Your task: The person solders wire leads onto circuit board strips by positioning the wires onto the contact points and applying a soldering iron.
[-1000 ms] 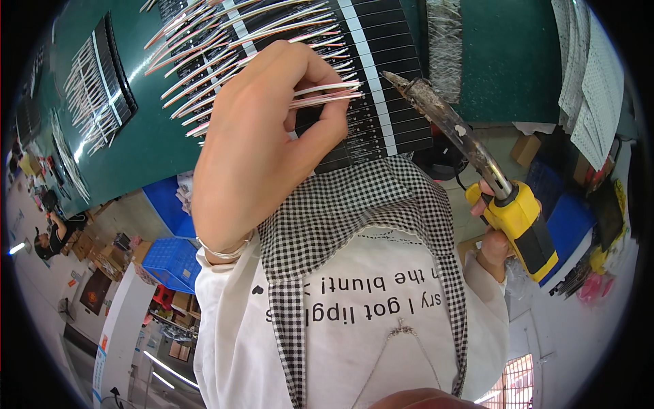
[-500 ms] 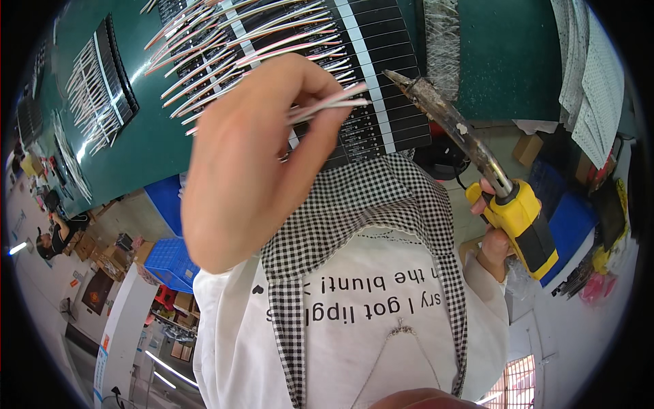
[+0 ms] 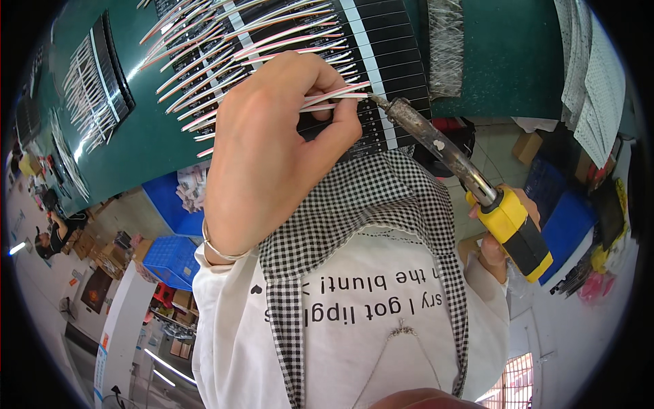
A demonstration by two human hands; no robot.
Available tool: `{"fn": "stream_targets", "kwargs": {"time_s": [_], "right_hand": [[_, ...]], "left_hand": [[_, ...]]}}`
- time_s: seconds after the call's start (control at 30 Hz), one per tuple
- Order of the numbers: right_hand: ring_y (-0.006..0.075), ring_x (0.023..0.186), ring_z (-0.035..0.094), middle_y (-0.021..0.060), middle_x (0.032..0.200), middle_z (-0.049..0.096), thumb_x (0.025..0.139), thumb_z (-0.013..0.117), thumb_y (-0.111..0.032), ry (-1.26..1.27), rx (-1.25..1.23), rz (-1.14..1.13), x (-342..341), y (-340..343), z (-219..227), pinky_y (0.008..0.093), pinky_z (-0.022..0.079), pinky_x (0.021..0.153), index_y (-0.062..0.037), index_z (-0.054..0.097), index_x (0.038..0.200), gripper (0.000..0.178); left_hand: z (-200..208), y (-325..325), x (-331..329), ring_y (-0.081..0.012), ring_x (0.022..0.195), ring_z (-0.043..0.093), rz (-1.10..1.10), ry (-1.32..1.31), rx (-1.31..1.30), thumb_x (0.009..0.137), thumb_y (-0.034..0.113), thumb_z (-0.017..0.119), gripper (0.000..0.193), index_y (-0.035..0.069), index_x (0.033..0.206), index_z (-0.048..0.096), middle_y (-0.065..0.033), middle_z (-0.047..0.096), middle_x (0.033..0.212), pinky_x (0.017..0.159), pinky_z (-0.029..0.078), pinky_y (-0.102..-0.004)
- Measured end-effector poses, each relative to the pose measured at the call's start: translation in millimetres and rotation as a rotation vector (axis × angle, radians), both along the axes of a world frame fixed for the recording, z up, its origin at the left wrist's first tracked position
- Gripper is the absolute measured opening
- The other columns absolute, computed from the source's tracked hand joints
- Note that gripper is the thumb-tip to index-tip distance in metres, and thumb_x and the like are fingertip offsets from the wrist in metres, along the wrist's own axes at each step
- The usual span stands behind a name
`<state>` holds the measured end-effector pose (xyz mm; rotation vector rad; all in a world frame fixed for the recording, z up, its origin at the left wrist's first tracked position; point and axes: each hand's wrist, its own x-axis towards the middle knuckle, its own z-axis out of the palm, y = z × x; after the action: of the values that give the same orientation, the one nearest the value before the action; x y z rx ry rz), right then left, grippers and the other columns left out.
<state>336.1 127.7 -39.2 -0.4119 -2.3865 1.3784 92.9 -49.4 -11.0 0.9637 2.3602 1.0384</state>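
Note:
My left hand (image 3: 262, 146) is closed over the near side of a black circuit board panel (image 3: 398, 65), pinching a thin white-and-red wire pair (image 3: 351, 91) between thumb and fingers. The wire ends point right, toward a pale strip running across the panel. My right hand (image 3: 494, 253) grips the yellow and black handle of a soldering gun (image 3: 512, 228). Its stained metal barrel slants up to the left, and the tip is at the wire ends; whether it touches them I cannot tell. Many similar wires (image 3: 272, 44) lie in rows across the panel.
The panel lies on a green tabletop (image 3: 153, 129). A second wired panel (image 3: 102, 95) is at the left, with a clear-wrapped strip (image 3: 446, 51) right of the first. Pale perforated sheets (image 3: 593, 95) hang at the far right. A blue crate (image 3: 170, 262) stands below left.
My left hand has shifted slightly right and lowered the wires onto the panel. The soldering gun has moved left and down, its tip now at the wire ends.

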Motion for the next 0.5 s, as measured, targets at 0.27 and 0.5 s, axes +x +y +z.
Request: {"fn": "stream_targets", "kwargs": {"time_s": [0.27, 0.5], "right_hand": [[0.0159, 0.059, 0.061, 0.0079, 0.07, 0.062, 0.079, 0.062, -0.065, 0.01, -0.057, -0.021, 5.9, 2.9, -2.6, 0.0259, 0.048, 0.057, 0.0008, 0.061, 0.086, 0.066], [0.0142, 0.058, 0.061, 0.0089, 0.076, 0.065, 0.072, 0.067, -0.067, -0.042, -0.161, -0.052, 9.8, -0.4, 2.4, 0.0226, 0.049, 0.056, 0.0054, 0.058, 0.097, 0.077]], "left_hand": [[-0.3, 1.5, 1.6, 0.0008, 0.051, 0.036, 0.012, 0.01, -0.012, 0.075, 0.003, 0.069, 0.009, 0.001, 0.08, 0.061, 0.0031, 0.057, 0.067, 0.044, 0.022, -0.0181], [0.4, 2.3, 4.4, 0.0008, 0.052, 0.037, 0.021, 0.007, -0.021, 0.075, 0.002, 0.068, 0.009, 0.001, 0.079, 0.061, 0.003, 0.057, 0.067, 0.044, 0.023, -0.0179]]}}
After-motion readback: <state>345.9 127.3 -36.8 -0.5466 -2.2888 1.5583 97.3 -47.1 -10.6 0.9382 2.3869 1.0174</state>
